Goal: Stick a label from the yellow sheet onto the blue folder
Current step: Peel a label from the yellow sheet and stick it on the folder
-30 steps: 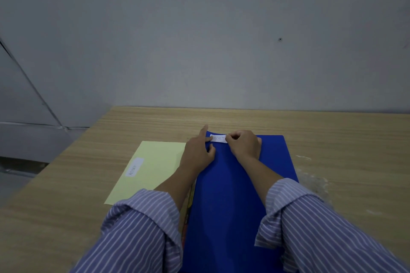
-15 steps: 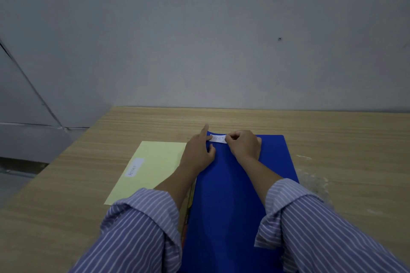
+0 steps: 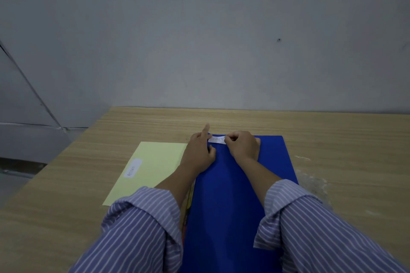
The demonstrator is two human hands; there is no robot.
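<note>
The blue folder (image 3: pixel 230 195) lies lengthwise on the wooden table in front of me. A white label (image 3: pixel 217 139) with handwriting sits at its far left corner. My right hand (image 3: pixel 243 145) is curled, with thumb and fingertips pinching the label's right end. My left hand (image 3: pixel 199 150) rests flat on the folder's left edge, index finger stretched out past the label's left end. The yellow sheet (image 3: pixel 153 166) lies to the left of the folder and carries one more white label (image 3: pixel 133 168).
The wooden table (image 3: pixel 343 150) ends at a grey wall at the back and drops off on the left. A crumpled clear plastic piece (image 3: pixel 315 186) lies right of the folder. Something colourful (image 3: pixel 188 204) peeks out under the folder's left edge.
Hardly anything has moved: both hands stay at the label on the folder's far corner.
</note>
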